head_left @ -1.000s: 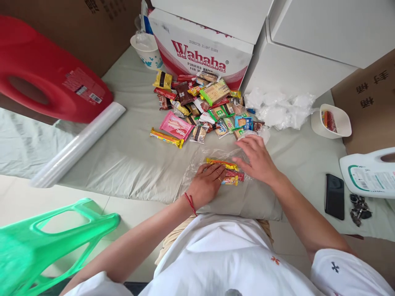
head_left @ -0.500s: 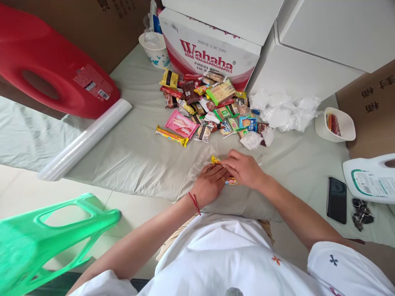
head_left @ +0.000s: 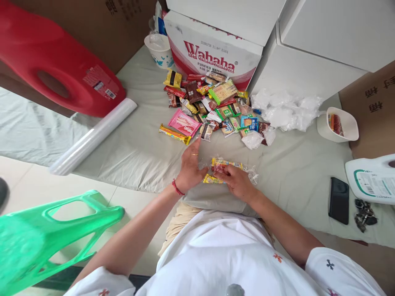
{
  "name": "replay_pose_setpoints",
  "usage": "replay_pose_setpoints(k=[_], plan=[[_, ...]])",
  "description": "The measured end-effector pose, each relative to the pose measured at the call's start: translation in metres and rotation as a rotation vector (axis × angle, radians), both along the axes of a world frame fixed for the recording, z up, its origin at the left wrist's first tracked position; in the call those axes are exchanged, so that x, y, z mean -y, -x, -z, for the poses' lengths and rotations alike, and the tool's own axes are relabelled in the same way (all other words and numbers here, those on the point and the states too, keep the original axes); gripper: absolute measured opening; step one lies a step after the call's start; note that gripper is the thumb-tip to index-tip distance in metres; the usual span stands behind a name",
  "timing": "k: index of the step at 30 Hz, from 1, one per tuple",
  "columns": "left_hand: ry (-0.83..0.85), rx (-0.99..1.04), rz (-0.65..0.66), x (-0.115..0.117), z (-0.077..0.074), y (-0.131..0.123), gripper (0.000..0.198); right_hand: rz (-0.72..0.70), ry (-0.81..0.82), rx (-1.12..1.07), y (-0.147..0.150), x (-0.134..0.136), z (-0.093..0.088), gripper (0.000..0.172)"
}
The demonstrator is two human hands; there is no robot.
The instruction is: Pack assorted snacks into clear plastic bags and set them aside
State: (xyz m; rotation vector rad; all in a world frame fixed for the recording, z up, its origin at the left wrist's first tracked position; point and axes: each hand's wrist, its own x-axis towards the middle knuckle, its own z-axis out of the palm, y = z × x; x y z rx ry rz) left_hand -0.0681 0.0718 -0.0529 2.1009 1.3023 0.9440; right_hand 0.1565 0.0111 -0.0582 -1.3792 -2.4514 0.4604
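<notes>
My right hand (head_left: 238,181) has its fingers closed on a bundle of small yellow and red snack packets (head_left: 226,163) with clear plastic film (head_left: 252,174) around them. Its fingertips cover part of the bundle. At the bundle's left end, my left hand (head_left: 190,169) is spread, its thumb close to the packets and its fingers stretched toward the pile. A pile of wrapped snacks (head_left: 212,102) lies just beyond. On its near side are a pink wafer packet (head_left: 184,123), a long yellow snack packet (head_left: 174,134) and a round biscuit packet (head_left: 206,132).
Left lie a roll of clear film (head_left: 94,137) and a large red jug (head_left: 83,78). A green stool (head_left: 61,230) is on the floor. Behind stand a Wahaha carton (head_left: 212,49) and white plastic bundles (head_left: 286,111). Right are a white tub (head_left: 350,127), phone (head_left: 338,200) and keys (head_left: 365,214).
My left hand has lifted off the packets, moved left and spread its fingers. My right hand has moved slightly down, and more of the film-wrapped bundle shows. The camera view has shifted slightly.
</notes>
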Motion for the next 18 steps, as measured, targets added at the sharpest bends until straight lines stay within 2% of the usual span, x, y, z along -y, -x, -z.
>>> replay_pose_setpoints(k=[3,4,8,11,15,17,18], plan=[[0.095,0.055,0.210,-0.016,-0.004,-0.004,0.097,-0.022,-0.019,0.039,0.001,-0.001,-0.004,0.032],[0.126,0.072,0.266,-0.020,-0.005,-0.004,0.087,-0.026,-0.032,0.023,0.002,-0.001,-0.004,0.031],[0.147,0.093,0.442,-0.029,-0.009,0.012,0.027,0.036,-0.050,-0.165,0.003,-0.001,-0.008,0.033],[0.105,-0.004,0.511,-0.026,-0.007,0.037,0.028,0.050,0.001,-0.248,0.002,-0.002,-0.013,0.036],[0.103,-0.081,0.590,-0.009,-0.009,0.065,0.028,-0.152,0.013,-0.235,-0.002,0.000,-0.020,0.032],[0.137,-0.019,0.566,0.003,-0.013,0.070,0.024,-0.177,-0.015,-0.192,-0.003,0.003,-0.021,0.033],[0.166,0.019,0.491,0.009,-0.014,0.070,0.023,-0.166,-0.025,-0.166,-0.003,0.005,-0.021,0.033]])
